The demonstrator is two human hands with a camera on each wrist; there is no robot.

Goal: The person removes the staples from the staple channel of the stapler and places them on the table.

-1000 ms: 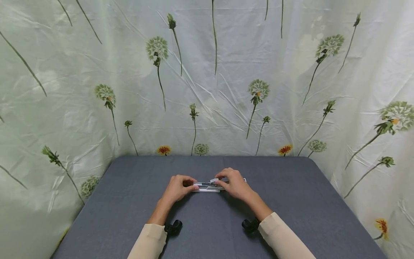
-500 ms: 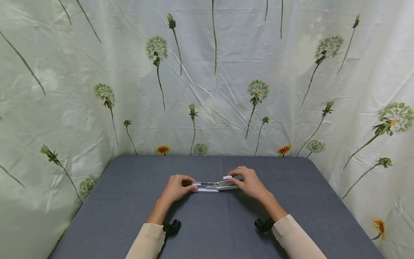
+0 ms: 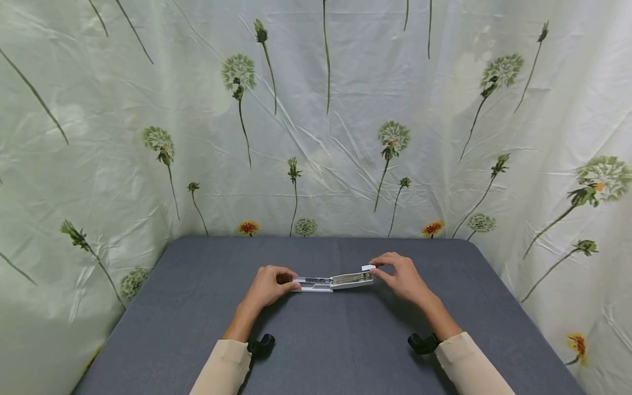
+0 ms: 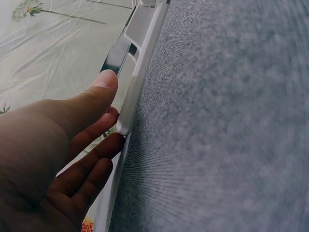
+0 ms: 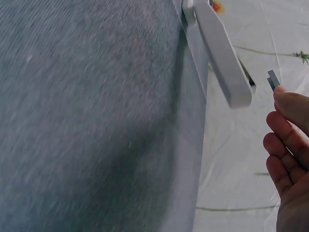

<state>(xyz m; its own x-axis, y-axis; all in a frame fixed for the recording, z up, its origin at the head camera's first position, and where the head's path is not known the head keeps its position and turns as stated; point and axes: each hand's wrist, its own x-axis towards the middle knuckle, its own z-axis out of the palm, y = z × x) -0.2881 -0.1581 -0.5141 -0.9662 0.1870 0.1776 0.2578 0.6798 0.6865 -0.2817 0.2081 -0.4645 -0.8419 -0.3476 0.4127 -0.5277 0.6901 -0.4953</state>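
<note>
A white stapler point(image 3: 351, 281) lies opened out near the middle of the table, its top cover swung back to the right and tilted slightly up. At its left end my left hand point(image 3: 269, 285) holds it, the thumb point(image 4: 107, 79) on the dark metal magazine and fingers at the end of the white base point(image 4: 133, 92). My right hand point(image 3: 404, 278) pinches a short grey strip of staples point(image 5: 273, 79) between thumb and fingertips. That strip is just past the free end of the raised cover point(image 5: 222, 58).
The grey cloth-covered table point(image 3: 316, 340) runs back to a white curtain point(image 3: 316, 137) printed with dandelions. Black wrist straps with camera mounts point(image 3: 261, 345) sit below both hands, beside the beige sleeves point(image 3: 222, 367).
My right hand has moved right with the staple strip, from over the stapler's middle to beyond the cover's end, leaving the open cover in view. My left hand stays on the stapler.
</note>
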